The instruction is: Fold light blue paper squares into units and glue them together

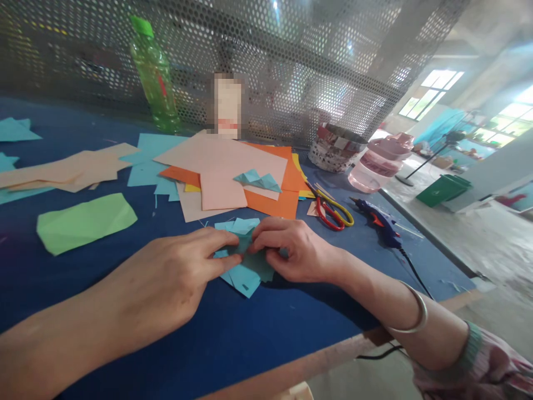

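Both hands meet over a small pile of light-blue paper [245, 280] on the blue tabletop. My left hand [179, 272] comes in from the left, its thumb and forefinger closed on a piece of the blue paper. From the other side my right hand [297, 250], fingers curled in a pinch, grips the same piece near its upper edge. The fingers partly hide this piece, so its folds cannot be made out. Just beyond the hands, a folded blue paper strip with pointed peaks [259, 180] rests on pale pink sheets [225, 161].
Red-and-yellow scissors [333, 211] and a blue glue gun [381, 222] with a cord lie at the right. Behind them stand a speckled pot [335, 150] and a pink jug [381, 161]. A green bottle [154, 78] leans near the mesh panel; green paper [87, 222] lies left.
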Tool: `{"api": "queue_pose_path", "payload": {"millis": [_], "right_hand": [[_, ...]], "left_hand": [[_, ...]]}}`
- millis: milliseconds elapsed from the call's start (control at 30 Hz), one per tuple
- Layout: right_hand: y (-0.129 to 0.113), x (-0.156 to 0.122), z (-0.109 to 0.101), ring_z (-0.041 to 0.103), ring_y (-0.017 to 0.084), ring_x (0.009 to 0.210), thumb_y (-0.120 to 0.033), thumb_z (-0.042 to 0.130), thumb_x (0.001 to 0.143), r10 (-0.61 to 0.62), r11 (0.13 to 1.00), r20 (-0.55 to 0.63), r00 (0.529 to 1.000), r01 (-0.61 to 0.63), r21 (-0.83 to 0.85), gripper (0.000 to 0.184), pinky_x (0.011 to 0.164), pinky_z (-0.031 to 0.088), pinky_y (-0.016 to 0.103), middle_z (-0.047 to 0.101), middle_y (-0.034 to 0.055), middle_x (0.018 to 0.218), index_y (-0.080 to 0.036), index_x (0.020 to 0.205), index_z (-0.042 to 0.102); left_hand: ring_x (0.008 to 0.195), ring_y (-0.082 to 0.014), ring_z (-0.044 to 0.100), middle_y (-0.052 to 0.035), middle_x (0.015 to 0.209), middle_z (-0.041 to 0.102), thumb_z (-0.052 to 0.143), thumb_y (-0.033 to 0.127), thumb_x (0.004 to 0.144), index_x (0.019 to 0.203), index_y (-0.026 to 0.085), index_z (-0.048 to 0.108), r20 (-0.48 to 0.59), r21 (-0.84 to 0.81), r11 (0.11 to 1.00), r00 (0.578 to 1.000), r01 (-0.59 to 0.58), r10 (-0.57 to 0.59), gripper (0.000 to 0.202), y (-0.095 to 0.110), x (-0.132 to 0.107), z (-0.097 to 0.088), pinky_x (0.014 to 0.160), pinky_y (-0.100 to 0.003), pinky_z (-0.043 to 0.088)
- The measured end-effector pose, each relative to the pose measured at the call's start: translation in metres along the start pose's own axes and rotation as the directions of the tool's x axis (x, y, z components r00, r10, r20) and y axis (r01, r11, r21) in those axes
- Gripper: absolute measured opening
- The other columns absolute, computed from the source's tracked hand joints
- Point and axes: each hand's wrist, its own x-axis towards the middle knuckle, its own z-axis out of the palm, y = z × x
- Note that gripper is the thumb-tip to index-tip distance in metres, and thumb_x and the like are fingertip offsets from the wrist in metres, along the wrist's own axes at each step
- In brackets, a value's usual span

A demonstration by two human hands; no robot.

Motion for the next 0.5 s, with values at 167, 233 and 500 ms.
{"api": "queue_pose_path", "payload": {"millis": [167, 233, 500], "right_hand": [[0.0015, -0.0025, 0.0022, 0.070, 0.017, 0.090, 0.000, 0.047, 0.091, -0.124, 0.982, -0.009, 0.992, 0.122, -0.143, 0.031, 0.078, 0.059, 0.028, 0.074, 0.0108, 0.102, -0.016, 0.092, 0.073], [0.0008, -0.0030, 0.0028, 0.069, 0.018, 0.090, -0.001, 0.047, 0.094, -0.138, 0.970, 0.008, 0.990, 0.137, -0.204, 0.030, 0.077, 0.059, 0.029, 0.074, 0.0114, 0.101, -0.015, 0.089, 0.073], [-0.0025, -0.0033, 0.0019, 0.067, 0.020, 0.089, 0.001, 0.046, 0.091, -0.076, 0.931, 0.079, 0.994, 0.099, -0.352, 0.031, 0.077, 0.059, 0.031, 0.073, 0.0113, 0.098, -0.016, 0.081, 0.069]], "left_hand": [[0.115, -0.0233, 0.073, -0.0067, 0.129, 0.075, 0.035, 0.001, 0.092, 0.120, 0.024, 0.075, 0.007, 0.050, 0.998, 0.999, -0.042, 0.042, 0.054, -0.0030, -0.0004, 0.0009, 0.089, -0.032, 0.063], [0.114, -0.0234, 0.074, -0.0075, 0.128, 0.075, 0.034, 0.001, 0.093, 0.120, 0.023, 0.076, 0.012, 0.054, 0.997, 0.999, -0.047, 0.046, 0.054, -0.0028, -0.0006, 0.0007, 0.087, -0.031, 0.063], [0.118, -0.0238, 0.073, -0.0051, 0.134, 0.074, 0.036, 0.003, 0.094, 0.123, 0.027, 0.075, 0.022, 0.024, 0.999, 0.999, -0.035, 0.035, 0.054, -0.0070, -0.0038, 0.0017, 0.089, -0.032, 0.064]]}}
